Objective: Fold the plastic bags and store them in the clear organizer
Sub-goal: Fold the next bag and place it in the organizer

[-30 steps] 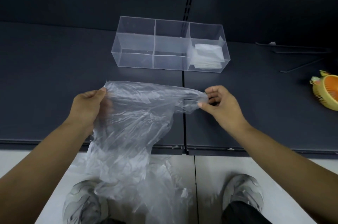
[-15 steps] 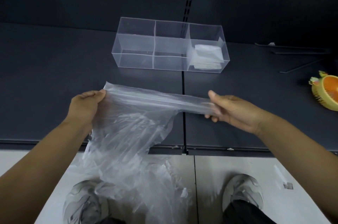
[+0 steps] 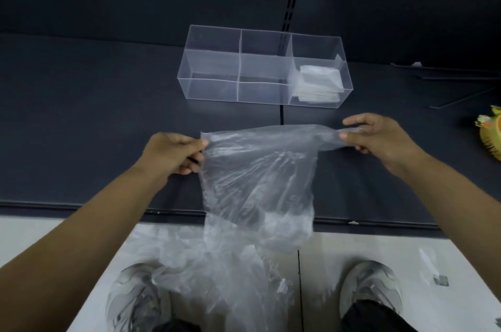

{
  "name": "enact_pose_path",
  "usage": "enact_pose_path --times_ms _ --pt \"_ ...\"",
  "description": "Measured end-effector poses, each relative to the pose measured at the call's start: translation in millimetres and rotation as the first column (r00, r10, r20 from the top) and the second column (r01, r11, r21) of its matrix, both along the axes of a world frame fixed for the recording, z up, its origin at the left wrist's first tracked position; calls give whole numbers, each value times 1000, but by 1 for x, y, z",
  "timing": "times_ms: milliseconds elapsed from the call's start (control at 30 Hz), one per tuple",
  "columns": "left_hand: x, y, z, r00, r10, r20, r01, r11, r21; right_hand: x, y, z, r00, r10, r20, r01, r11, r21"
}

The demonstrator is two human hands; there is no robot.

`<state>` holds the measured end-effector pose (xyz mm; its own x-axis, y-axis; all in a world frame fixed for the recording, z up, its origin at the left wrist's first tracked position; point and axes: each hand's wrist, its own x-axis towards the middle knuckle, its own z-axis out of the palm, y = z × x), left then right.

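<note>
Your left hand (image 3: 173, 152) pinched one top corner of the plastic bag (image 3: 260, 182) and your right hand (image 3: 379, 139) pinched the other. Hands well apart, bag stretched between them, hanging past the front edge of the dark worktop (image 3: 81, 114). Clear organizer (image 3: 211, 66) stood beyond, apart from the bag; folded bags (image 3: 320, 83) lay in its right compartment. Loose bags (image 3: 217, 272) lay on the floor between your shoes. Yellow-orange object (image 3: 490, 133) at far right.
</note>
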<state>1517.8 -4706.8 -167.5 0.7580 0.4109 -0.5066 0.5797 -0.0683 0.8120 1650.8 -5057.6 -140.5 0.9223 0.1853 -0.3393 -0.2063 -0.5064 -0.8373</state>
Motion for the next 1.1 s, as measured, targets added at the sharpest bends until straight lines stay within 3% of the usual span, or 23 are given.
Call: enact_pose_path --times_ms 267,500,800,967,1033,1100 --pt "12 1 -11 999 49 -1 -49 991 123 15 -12 -8 1000 -16 -4 16 1000 26" --pt "18 -9 -7 994 -104 -32 109 927 358 16 -9 -14 999 -30 14 29 999 19" --pt "32 8 -11 999 -25 45 10 950 313 25 -13 -15 966 -226 129 219 974 65" --pt "34 2 0 982 103 155 -126 982 142 21 1 -3 836 -510 202 477 858 188" --pt "18 2 2 985 110 133 -129 980 148 -2 11 7 882 -421 211 385 903 191" --pt "-10 0 3 995 75 73 -87 979 186 -37 23 15 971 -118 207 75 976 205"
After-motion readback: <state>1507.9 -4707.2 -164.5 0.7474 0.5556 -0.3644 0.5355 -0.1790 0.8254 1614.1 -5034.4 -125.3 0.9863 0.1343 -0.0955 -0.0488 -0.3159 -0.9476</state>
